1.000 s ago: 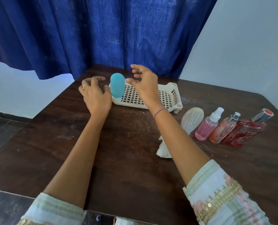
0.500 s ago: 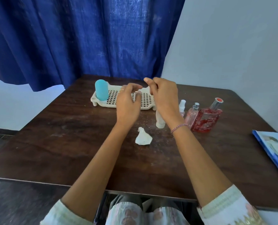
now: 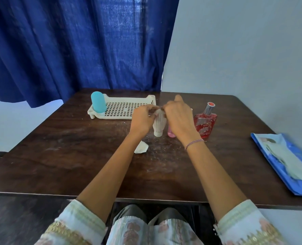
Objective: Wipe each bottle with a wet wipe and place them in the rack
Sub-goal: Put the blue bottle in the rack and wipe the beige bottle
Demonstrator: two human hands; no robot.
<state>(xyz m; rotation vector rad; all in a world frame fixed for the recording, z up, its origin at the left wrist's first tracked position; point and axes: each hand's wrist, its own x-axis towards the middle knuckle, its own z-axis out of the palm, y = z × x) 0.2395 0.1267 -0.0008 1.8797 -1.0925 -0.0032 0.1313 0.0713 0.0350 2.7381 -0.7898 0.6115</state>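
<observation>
While its upper end is being pinched between the curled fingertips of both hands, the white bottle (image 3: 158, 125) is being kept upright on the table (image 3: 76, 156), cap end down on the wood, near the right end of the rack (image 3: 129, 110). The left hand (image 3: 143, 119) is being held with its back toward the camera, fingers bent in at the bottle's top from the left. The right hand (image 3: 178, 117) is being held at the same spot from the right, knuckles raised, with one finger being pointed up and away from the grip. Both forearms are being stretched forward over the table from embroidered sleeves (image 3: 244, 225), and a thread bracelet (image 3: 194, 143) is being worn on the right wrist. A pink bottle (image 3: 171, 134) is being mostly hidden behind the right hand, just beside the white one, and a red perfume bottle (image 3: 205, 122) is being left standing to its right. A crumpled wipe (image 3: 141, 147) is being left beside the left wrist. A blue bottle (image 3: 98, 102) is being kept upright in the rack's left end, and a blue wipe packet (image 3: 284, 161) is being left at the table's right edge.
</observation>
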